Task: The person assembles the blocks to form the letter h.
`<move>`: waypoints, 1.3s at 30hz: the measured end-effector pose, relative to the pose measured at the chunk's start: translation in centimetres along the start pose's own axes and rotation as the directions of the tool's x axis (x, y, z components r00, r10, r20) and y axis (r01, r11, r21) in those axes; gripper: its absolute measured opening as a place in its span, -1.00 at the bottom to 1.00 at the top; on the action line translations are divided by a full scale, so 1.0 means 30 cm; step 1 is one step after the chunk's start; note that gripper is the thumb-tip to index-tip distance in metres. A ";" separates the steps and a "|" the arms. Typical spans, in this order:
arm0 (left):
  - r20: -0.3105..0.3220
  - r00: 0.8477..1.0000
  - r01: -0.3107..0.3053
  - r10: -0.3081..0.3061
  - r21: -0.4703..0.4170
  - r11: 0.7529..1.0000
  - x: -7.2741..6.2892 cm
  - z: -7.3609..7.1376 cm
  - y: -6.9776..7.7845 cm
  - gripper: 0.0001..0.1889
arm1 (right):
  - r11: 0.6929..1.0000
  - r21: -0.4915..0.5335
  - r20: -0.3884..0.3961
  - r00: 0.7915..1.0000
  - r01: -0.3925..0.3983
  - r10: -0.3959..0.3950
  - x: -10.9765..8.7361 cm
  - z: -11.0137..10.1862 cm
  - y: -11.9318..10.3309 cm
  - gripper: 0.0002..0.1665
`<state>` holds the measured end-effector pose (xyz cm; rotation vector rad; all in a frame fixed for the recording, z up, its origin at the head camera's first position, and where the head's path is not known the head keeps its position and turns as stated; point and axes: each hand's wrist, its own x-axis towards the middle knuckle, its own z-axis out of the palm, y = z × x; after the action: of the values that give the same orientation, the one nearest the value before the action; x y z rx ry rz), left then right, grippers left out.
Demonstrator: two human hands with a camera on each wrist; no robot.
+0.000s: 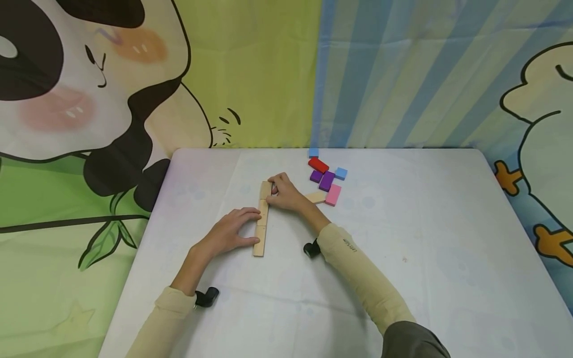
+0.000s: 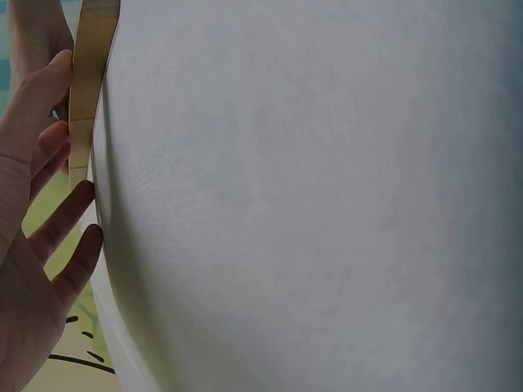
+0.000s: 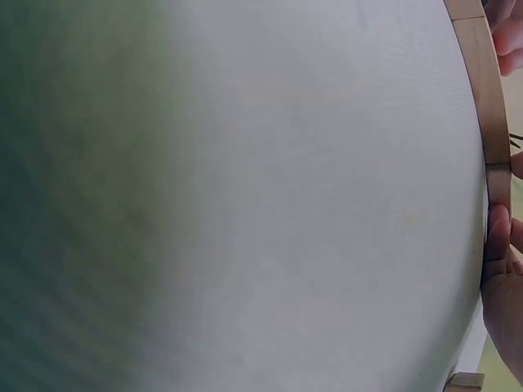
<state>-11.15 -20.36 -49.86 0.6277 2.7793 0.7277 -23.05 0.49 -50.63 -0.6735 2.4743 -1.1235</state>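
Note:
Plain wooden blocks point(image 1: 260, 233) lie end to end in a straight row on the white table, running away from the person. The left hand point(image 1: 227, 231) touches the row's left side, its thumb near the closer end and its fingertips farther up. In the left wrist view its fingers point(image 2: 79, 260) are spread along the table's surface. At the far end the right hand point(image 1: 288, 195) pinches the last wooden block point(image 1: 265, 190) between thumb and finger. A thumb point(image 3: 497, 229) lies against that block's side in the right wrist view.
Right of the row lie another wooden block point(image 1: 316, 197), a pink block point(image 1: 333, 195), two purple ones, a red block point(image 1: 318, 165) and two light blue ones, one at the table's back edge. A printed curtain point(image 1: 259, 74) hangs behind the table point(image 1: 403, 209).

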 end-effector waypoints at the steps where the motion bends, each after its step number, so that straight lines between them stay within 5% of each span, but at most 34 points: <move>1: 0.000 1.000 0.001 -0.001 0.001 1.000 0.000 0.000 0.000 -0.35 | 1.000 0.000 -0.001 1.000 -0.001 0.001 -0.001 -0.001 0.000 -0.29; 14: -0.014 1.000 0.008 -0.008 0.002 1.000 -0.002 -0.002 0.004 -0.35 | 0.999 -0.004 -0.048 0.998 -0.039 0.038 -0.028 -0.070 -0.006 -0.13; 25: -0.023 1.000 -0.011 0.011 0.008 1.000 -0.004 0.008 -0.007 -0.33 | 0.990 0.116 -0.154 0.983 -0.082 0.100 -0.174 -0.180 0.037 -0.14; 29: -0.027 0.999 -0.023 0.023 0.014 1.000 -0.005 0.011 -0.011 -0.33 | 0.986 0.135 -0.204 0.971 -0.100 0.126 -0.243 -0.181 0.055 -0.15; 39: -0.028 0.999 -0.028 0.028 0.008 1.000 -0.003 0.008 -0.009 -0.32 | 0.980 -0.006 -0.346 0.920 -0.198 0.184 -0.345 -0.141 0.091 -0.28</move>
<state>-11.08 -20.52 -50.18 0.6642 2.8053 0.7370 -17.26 10.29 -48.95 -0.2489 2.7863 -1.2019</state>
